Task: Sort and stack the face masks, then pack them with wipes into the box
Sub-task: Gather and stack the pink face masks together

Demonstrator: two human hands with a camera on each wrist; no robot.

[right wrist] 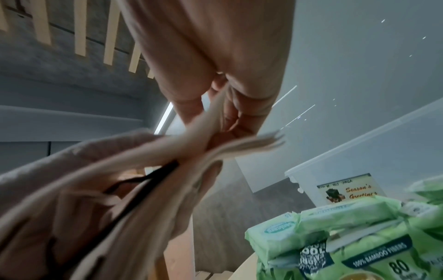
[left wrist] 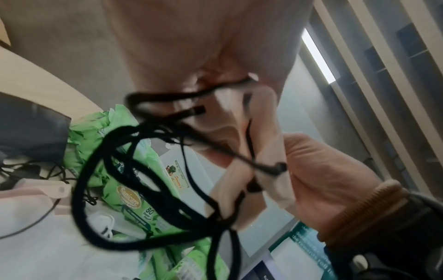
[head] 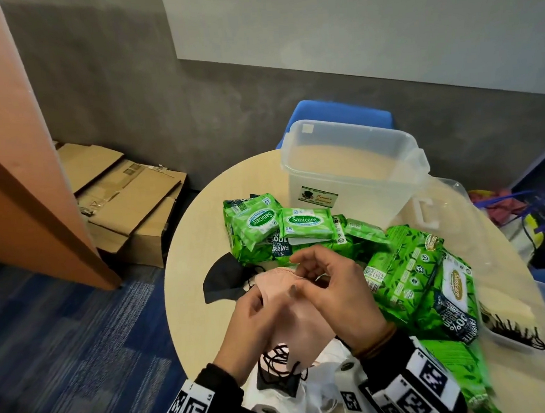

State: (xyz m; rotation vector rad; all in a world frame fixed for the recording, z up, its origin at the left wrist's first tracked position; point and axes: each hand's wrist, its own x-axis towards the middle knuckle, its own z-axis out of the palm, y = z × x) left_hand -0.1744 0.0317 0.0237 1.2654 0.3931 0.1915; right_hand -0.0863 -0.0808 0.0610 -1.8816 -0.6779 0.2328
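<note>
Nearest the person, a heap of white face masks (head: 315,395) lies at the table's front edge, a black mask (head: 280,380) with tangled ear loops on top of it. Just above the heap, both hands hold a small stack of pink face masks (head: 292,305) clear of the table. The left hand (head: 251,325) grips the stack's lower left side, fingers curled round it; black ear loops (left wrist: 134,170) dangle below. The right hand (head: 333,292) pinches the stack's upper edge between thumb and fingers — the right wrist view shows the layered edges (right wrist: 215,144) fanned out at the pinch.

Just left of the hands, a second black mask (head: 224,277) lies flat on the round table (head: 188,232). To the right lies a large green Sanicare wipes pack (head: 433,278); beyond the hands, smaller Sanicare packs (head: 282,228) are piled together. Farther back stands the clear plastic box (head: 352,164) — open, upright, a sticker on its front wall. Behind it is a blue chair (head: 338,111). Flattened cardboard boxes (head: 127,198) rest on the floor at left.
</note>
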